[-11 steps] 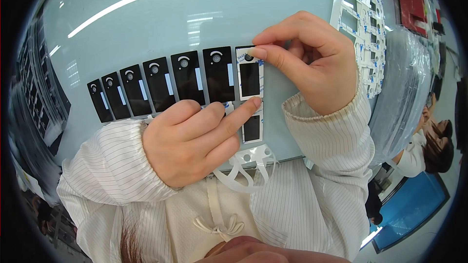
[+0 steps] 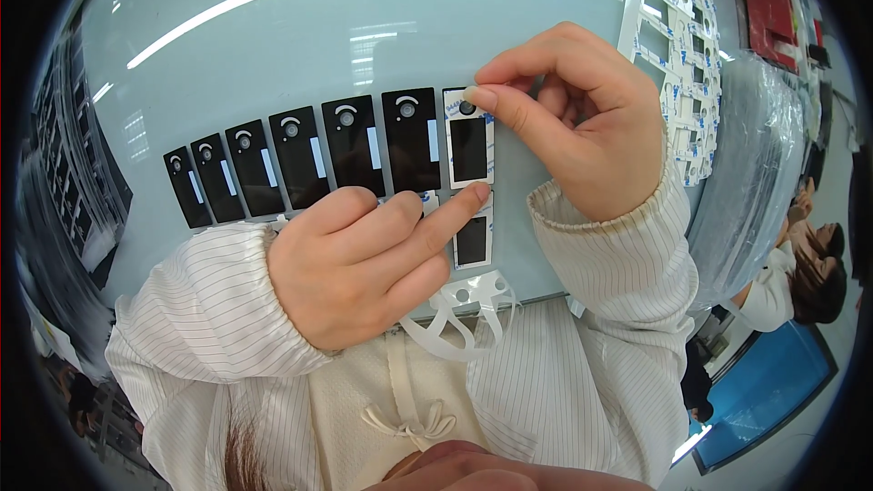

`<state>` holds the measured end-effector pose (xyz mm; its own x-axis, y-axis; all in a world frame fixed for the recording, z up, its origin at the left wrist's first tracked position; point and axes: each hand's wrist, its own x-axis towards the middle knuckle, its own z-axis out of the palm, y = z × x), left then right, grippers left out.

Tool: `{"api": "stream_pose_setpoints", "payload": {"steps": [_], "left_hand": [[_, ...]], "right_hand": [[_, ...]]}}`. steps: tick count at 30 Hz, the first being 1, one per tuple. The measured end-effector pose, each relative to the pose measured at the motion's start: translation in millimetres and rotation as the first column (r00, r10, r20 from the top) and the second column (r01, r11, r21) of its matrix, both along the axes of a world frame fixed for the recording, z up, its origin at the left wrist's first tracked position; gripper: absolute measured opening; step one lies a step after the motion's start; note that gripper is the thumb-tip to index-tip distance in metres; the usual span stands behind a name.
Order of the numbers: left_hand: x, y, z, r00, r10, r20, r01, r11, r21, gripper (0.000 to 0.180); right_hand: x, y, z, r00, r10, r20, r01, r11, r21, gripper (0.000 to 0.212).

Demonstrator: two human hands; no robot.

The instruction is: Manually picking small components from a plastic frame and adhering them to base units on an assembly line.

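Observation:
Black rectangular panels (image 2: 353,150), each with a round camera-like hole and a white arc, lie in a row on the table. At the row's right end is a panel with a white adhesive frame (image 2: 489,151) over it, blue marks on the frame. My right hand (image 2: 582,118) is closed in a pinch of thumb and index finger at this frame's upper right corner. My left hand (image 2: 364,264) lies palm down over the near ends of the panels, its index finger stretched to the frame's lower edge and the others bent. Nearer me is another white-framed panel (image 2: 473,241), partly covered by that hand.
A clear-white plastic strip with cutouts (image 2: 464,314) hangs over the table's near edge. Sheets of white frames (image 2: 677,64) lie at the right, beside a stack of clear plastic wrap (image 2: 750,173). Another person (image 2: 809,273) is farther right.

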<state>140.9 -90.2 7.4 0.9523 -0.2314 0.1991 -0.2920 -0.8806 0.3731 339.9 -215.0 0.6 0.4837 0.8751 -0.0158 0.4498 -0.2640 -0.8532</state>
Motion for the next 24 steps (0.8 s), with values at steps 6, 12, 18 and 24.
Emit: {"api": "stream_pose_setpoints", "payload": {"steps": [6,12,18,24], "left_hand": [[-0.2,-0.9,-0.5,1.000,0.006,0.003,-0.006,1.000,0.003,0.014],[0.3,-0.8,-0.3,1.000,0.007,0.010,-0.007,1.000,0.003,0.013],[-0.3,-0.7,-0.7,1.000,0.006,0.012,-0.006,1.000,0.000,0.013],[-0.4,-0.5,-2.1,0.999,0.000,0.032,-0.001,1.000,0.010,0.013]], "right_hand": [[-3.3,0.8,-0.7,1.000,-0.014,0.010,0.014,1.000,0.005,0.010],[-5.7,2.2,0.0,0.999,-0.028,0.020,0.028,1.000,0.008,0.008],[-7.4,3.3,0.2,0.998,-0.044,0.036,0.044,0.999,0.000,0.008],[-8.2,3.4,-0.7,0.996,-0.035,0.088,0.034,0.999,0.009,0.008]]}}
